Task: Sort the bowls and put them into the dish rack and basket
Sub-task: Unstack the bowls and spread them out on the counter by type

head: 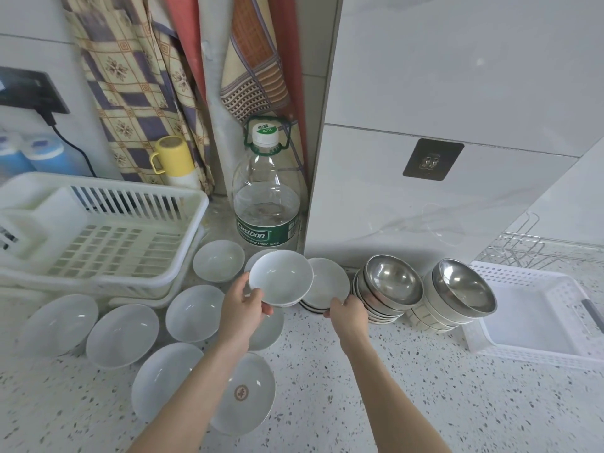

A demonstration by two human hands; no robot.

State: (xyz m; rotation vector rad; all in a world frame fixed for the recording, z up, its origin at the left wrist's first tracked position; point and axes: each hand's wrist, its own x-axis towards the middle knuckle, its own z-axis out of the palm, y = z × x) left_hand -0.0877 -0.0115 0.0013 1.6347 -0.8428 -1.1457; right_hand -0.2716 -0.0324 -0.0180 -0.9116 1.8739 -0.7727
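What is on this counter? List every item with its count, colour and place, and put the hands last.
white bowls: at least nine, white, spread loose on the counter's left half
held bowl: one, white, lifted above the counter
white stack: one short stack, beside the steel stacks
steel bowls: two tilted stacks, silver, right of centre
dish rack: one, cream, far left
basket: one, white, far right
wire rack: one, metal, behind the basket
water bottle: one, clear with green label, at the wall
mug: one, yellow, behind the rack
left hand: grips the held bowl
right hand: on the white stack's rim
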